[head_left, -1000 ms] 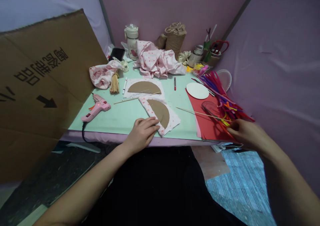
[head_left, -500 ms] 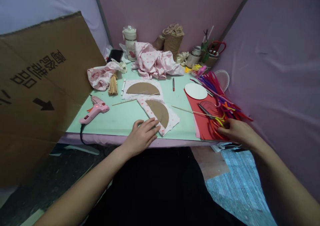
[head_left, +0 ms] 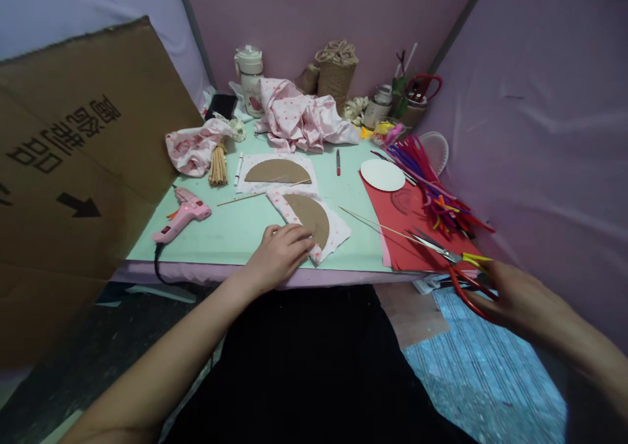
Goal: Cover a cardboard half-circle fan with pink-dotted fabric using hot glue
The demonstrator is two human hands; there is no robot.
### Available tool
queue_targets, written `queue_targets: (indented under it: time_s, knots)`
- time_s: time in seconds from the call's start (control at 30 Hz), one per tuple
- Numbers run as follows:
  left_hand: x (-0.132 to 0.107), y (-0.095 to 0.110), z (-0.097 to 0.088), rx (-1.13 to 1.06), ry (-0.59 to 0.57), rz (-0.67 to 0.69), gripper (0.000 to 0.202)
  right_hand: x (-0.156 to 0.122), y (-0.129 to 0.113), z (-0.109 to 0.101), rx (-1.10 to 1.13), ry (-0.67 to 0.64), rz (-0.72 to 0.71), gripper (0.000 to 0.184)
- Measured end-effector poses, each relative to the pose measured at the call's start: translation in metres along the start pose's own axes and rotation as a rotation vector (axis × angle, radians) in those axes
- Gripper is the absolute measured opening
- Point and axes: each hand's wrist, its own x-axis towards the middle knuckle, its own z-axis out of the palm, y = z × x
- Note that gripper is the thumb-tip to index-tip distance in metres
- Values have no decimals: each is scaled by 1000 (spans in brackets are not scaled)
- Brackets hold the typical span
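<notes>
The scissors (head_left: 454, 258) have swung toward the near right edge of the desk (head_left: 230, 238) since half a second ago, drawn back by the right hand (head_left: 520, 293), and their blades now stand apart. A tall corrugated cardboard panel (head_left: 98, 150) leans across the desk's left side, hiding that edge. Smooth red sheets (head_left: 417, 251) cover the right, with fuzzy pipe cleaners (head_left: 426, 169) heaped over their far border. Soft, crumpled dotted fabric (head_left: 299, 114) fills the back, before a cone of coarse twine (head_left: 336, 74). The right fingers are closed round the scissors' red and yellow handles, with the blades over the red sheets. The left hand (head_left: 282, 253) lies with fingers extended, loosely bent, on thin patterned cloth (head_left: 338, 235) folded along the straight side of a flat cardboard half-disc (head_left: 316, 216), near the desk's front edge. A glossy pink glue gun (head_left: 181, 215) sits left of it. A slender wooden stick (head_left: 373, 221) runs toward the blades; whether they touch, I cannot tell.
</notes>
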Motion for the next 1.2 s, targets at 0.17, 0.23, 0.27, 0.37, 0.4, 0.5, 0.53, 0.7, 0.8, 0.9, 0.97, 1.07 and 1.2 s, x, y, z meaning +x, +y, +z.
queue_targets:
  time_s: [0.17,0.23,0.27,0.37,0.4,0.5,0.53,0.7,0.8,0.9,0.97,1.07,1.2]
  knots:
    - [12,-2,0,-45,-58,-1,30,-24,9,9,115,-94,169,44]
    - [17,-2,0,-62,-94,2,30,-23,3,7,102,-87,208,43]
    - [19,-2,0,-68,-106,0,30,-20,-1,5,92,-76,207,43]
    - [23,-1,1,-75,-106,-20,29,1,-20,1,50,-29,185,45]
    - [24,-1,2,-75,-104,-25,29,11,-26,1,29,-12,186,47]
    - [25,-1,2,-81,-107,-28,29,44,-43,4,-30,26,158,51]
    - [25,-1,2,-84,-111,-27,30,55,-47,7,-35,52,115,51]
    - [27,-7,1,-111,-136,-32,30,101,-47,22,-24,153,-144,50]
    - [29,-9,1,-120,-145,-35,29,109,-42,26,-58,176,-197,50]
    - [29,-10,2,-121,-154,-31,27,98,-54,22,-110,238,-175,47]
    - [29,-10,3,-120,-155,-31,26,88,-74,17,-94,328,-187,42]
    - [30,-11,2,-116,-159,-37,26,79,-114,16,-21,281,-326,31]
    - [30,-10,-1,-103,-189,-22,27,79,-148,25,-14,191,-396,26]
